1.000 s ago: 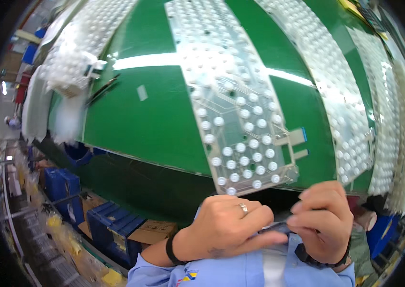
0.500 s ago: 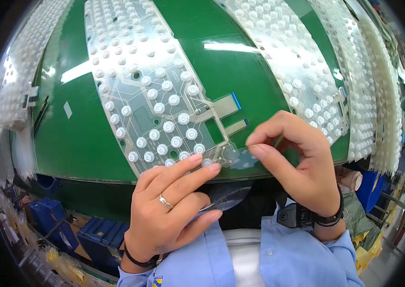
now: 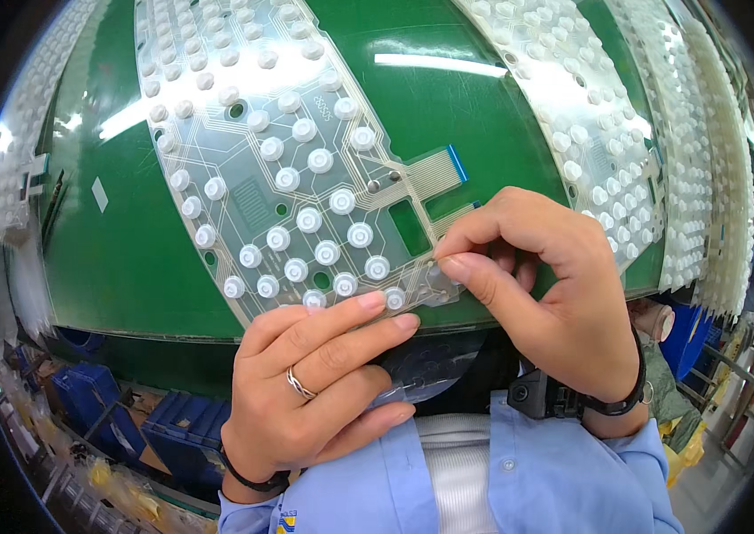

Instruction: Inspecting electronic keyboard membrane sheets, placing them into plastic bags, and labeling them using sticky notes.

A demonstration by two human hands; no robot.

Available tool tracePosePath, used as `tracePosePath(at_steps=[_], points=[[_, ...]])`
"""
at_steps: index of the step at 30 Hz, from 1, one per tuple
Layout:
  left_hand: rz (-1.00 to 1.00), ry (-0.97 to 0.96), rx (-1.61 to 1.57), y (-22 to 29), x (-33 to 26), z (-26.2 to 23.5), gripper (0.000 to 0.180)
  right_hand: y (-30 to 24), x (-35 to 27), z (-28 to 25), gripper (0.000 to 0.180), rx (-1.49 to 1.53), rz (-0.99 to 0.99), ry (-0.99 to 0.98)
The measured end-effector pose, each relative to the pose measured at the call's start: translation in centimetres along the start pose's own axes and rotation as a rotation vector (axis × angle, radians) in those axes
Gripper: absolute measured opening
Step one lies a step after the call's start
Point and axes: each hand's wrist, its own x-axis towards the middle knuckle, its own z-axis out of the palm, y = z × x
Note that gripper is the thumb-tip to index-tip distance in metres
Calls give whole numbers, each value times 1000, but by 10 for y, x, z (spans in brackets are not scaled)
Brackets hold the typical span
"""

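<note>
A clear keyboard membrane sheet (image 3: 257, 209) with printed traces and white rubber domes lies across the green table, its near end at the table edge. Two flat ribbon tails with blue tips stick out from its right side; the upper tail (image 3: 437, 171) shows fully, the lower one partly behind my right fingers. My left hand (image 3: 319, 392), wearing a ring, is open, with its outstretched fingertips resting on the sheet's near edge. My right hand (image 3: 541, 285) pinches thumb and forefinger together at the sheet's near right corner. Whatever is between those fingertips is too small to make out.
Another domed membrane sheet (image 3: 572, 116) lies at the right, with a tall stack of them (image 3: 706, 169) beyond. More sheets (image 3: 16, 160) are piled at the far left, near a thin dark tool (image 3: 54, 200). Blue crates (image 3: 185, 436) stand below the table edge.
My right hand has moved slightly left, bringing its pinched fingertips onto the sheet's corner. In view, the sheet and table have shifted a little. My left fingers still rest on the sheet.
</note>
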Motion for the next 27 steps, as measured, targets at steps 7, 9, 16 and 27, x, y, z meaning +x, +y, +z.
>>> tracePosePath(at_steps=[7,9,16,27], points=[[9,1,7,-1,0,0,35,0,1,1,6,-17,2,3],[7,-7,8,-1,0,0,35,1,1,1,5,-20,-5,13],[3,-14,6,1,1,-1,35,2,1,2,4,-58,-39,24],[-9,-37,90,6,3,3,35,6,1,1,9,-96,-105,7]])
